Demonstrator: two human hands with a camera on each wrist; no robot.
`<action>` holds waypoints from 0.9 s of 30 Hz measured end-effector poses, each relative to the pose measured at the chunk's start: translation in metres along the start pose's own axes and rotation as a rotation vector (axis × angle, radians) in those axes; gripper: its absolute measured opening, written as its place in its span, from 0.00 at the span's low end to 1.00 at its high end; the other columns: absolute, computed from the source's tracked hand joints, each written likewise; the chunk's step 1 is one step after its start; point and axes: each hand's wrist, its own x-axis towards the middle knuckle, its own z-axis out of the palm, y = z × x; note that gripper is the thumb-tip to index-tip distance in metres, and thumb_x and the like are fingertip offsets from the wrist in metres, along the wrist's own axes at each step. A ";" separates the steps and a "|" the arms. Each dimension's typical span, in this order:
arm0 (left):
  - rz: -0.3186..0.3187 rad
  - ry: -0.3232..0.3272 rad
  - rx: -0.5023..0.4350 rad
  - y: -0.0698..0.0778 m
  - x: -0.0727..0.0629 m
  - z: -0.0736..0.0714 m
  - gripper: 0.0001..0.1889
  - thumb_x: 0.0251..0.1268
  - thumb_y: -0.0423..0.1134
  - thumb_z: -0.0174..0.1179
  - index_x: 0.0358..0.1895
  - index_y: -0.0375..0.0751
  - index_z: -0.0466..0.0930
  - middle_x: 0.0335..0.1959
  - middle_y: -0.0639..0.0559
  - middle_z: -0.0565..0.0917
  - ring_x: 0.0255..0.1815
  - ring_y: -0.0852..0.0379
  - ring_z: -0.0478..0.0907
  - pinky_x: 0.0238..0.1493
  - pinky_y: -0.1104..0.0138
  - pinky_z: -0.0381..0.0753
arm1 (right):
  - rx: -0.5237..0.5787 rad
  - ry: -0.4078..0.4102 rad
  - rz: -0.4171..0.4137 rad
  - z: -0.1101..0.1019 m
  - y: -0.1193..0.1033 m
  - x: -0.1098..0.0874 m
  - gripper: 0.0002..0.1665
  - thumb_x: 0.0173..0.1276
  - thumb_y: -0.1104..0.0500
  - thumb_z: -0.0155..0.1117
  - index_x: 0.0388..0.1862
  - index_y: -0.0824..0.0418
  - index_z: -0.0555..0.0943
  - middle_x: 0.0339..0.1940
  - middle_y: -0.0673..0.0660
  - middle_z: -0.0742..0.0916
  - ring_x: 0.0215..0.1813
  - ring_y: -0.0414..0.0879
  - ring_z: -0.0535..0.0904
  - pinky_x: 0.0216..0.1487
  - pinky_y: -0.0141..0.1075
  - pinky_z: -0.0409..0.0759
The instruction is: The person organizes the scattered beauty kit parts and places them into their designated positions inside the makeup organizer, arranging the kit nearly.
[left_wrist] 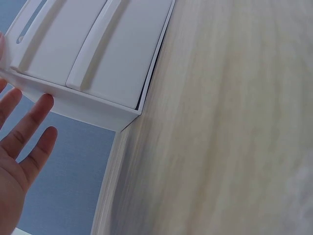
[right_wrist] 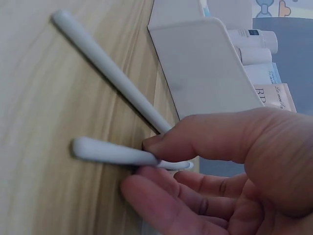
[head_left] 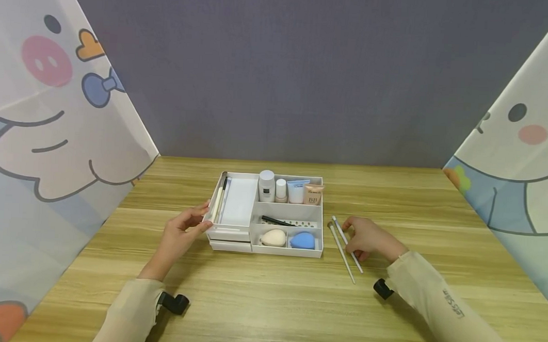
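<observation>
A white cosmetics organizer (head_left: 242,195) sits on the table; my left hand (head_left: 177,238) touches its left side with the thumb at the front left edge. In the left wrist view, those fingers (left_wrist: 29,122) are extended against the organizer wall (left_wrist: 93,105). Right of the organizer, my right hand (head_left: 368,238) pinches a slim makeup brush (right_wrist: 107,152) by its white handle between thumb and forefinger, low over the table. Beside it lies a second makeup brush (head_left: 346,260), its pale handle (right_wrist: 107,68) on the wood.
The organizer holds brushes (head_left: 218,201) at left, a white bottle (head_left: 267,187), a small bottle (head_left: 280,191), a blue tube (head_left: 297,192) and a BB tube (head_left: 313,195). A black pencil (head_left: 276,220), cream sponge (head_left: 274,237) and blue sponge (head_left: 303,240) sit in front. Drawers (head_left: 230,246) face forward.
</observation>
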 end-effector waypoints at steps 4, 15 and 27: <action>0.011 0.003 -0.009 0.000 -0.001 -0.001 0.12 0.60 0.21 0.65 0.46 0.18 0.78 0.57 0.23 0.73 0.39 0.71 0.81 0.39 0.77 0.80 | -0.035 -0.016 -0.002 0.001 -0.002 0.002 0.30 0.52 0.74 0.67 0.56 0.74 0.70 0.23 0.58 0.81 0.20 0.47 0.78 0.21 0.39 0.83; 0.018 -0.002 0.009 -0.001 0.000 -0.002 0.12 0.58 0.18 0.64 0.46 0.18 0.78 0.58 0.23 0.73 0.39 0.73 0.80 0.40 0.77 0.81 | -0.024 -0.023 -0.038 0.000 -0.002 0.001 0.27 0.53 0.73 0.69 0.53 0.71 0.71 0.23 0.58 0.81 0.20 0.46 0.79 0.20 0.39 0.83; 0.017 -0.004 -0.001 -0.024 -0.002 -0.001 0.15 0.56 0.15 0.63 0.48 0.19 0.78 0.60 0.24 0.73 0.39 0.73 0.80 0.41 0.78 0.79 | 0.103 -0.075 -0.058 -0.007 0.005 -0.003 0.31 0.53 0.74 0.67 0.58 0.72 0.69 0.23 0.58 0.79 0.22 0.47 0.79 0.23 0.42 0.84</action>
